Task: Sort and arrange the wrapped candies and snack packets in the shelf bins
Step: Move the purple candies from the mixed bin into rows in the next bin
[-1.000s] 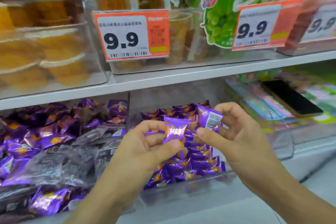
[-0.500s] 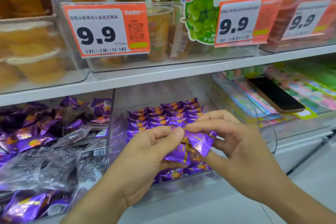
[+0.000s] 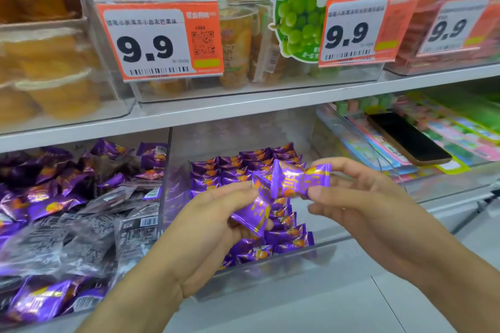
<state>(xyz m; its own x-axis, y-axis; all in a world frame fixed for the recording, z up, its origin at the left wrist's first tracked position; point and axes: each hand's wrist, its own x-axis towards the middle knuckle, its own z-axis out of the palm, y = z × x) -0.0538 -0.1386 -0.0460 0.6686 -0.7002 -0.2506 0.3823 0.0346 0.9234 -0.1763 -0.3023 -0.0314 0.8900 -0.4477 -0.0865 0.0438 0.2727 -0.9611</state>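
Head view shows your left hand (image 3: 216,222) and right hand (image 3: 359,197) each pinching a purple wrapped candy (image 3: 297,180) above the clear middle bin (image 3: 243,276); these look light, crinkly and slippery, so grip the body, not the twisted ends.

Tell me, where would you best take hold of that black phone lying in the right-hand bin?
Probably by its two long edges, coming from above and the front. The black phone lies flat, screen up, on colourful packets, so its edges sit exposed, while the clear bin is open on top.
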